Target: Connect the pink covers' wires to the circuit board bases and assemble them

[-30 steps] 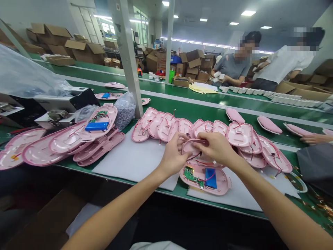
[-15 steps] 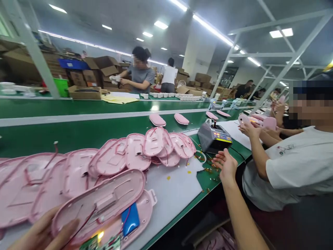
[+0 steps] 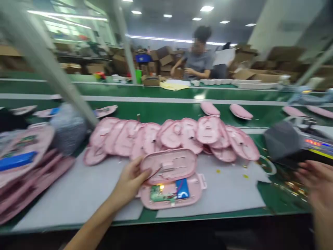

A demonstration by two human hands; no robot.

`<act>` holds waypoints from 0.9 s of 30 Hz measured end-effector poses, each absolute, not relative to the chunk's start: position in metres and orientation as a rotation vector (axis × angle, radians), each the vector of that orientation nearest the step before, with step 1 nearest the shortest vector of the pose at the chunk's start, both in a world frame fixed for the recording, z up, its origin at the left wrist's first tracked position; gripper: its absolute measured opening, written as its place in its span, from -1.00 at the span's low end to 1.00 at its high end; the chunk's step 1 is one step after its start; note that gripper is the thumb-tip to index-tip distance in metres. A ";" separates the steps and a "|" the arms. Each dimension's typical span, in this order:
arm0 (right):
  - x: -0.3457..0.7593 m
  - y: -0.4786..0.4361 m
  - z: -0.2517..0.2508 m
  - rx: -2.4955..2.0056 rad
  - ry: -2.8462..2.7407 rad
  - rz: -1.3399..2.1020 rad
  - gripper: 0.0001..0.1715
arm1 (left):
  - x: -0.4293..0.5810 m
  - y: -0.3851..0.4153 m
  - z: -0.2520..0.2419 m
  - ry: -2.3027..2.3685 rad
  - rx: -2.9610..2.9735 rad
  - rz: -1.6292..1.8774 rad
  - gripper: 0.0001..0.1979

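Observation:
My left hand [image 3: 132, 178] grips the left end of a pink plastic shell half [image 3: 182, 163], thumb on its inner face, with a thin wire near the thumb. Under it on the bench lies a second pink shell half [image 3: 196, 194], partly covered. This lower half holds a green circuit board [image 3: 157, 194] with a glowing light and a blue battery pack [image 3: 182, 188]. At the right edge my right hand [image 3: 318, 180], smeared by motion, has its fingers stretched out just below the grey tape dispenser [image 3: 283, 140]. I see nothing held in it.
A row of pink shell halves [image 3: 127, 139] lies behind the work. At left, more halves [image 3: 39, 184] are stacked beside a grey bag [image 3: 69, 128]. Small amber tape scraps [image 3: 293, 187] litter the green bench at right. Across the bench stands a person [image 3: 199, 57].
The view has swung left, bringing the left stack into sight and leaving the neighbouring worker out. My left hand still grips the shell half; my right hand remains by the dispenser.

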State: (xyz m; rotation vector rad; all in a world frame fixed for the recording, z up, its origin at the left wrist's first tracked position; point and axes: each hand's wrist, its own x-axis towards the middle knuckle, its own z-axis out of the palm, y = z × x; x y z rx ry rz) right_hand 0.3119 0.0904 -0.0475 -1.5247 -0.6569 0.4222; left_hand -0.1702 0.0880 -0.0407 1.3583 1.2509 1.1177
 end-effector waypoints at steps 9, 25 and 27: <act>0.044 0.112 0.045 -0.823 -2.598 0.207 -0.73 | -0.156 0.078 -0.037 0.937 1.196 1.184 -0.55; 0.028 0.132 0.031 -1.174 -2.609 -0.398 -0.52 | -0.155 0.073 -0.049 0.822 1.285 1.309 -0.58; 0.035 0.135 0.031 -1.211 -2.636 -0.122 -0.61 | -0.156 0.072 -0.046 0.895 1.321 1.330 -0.60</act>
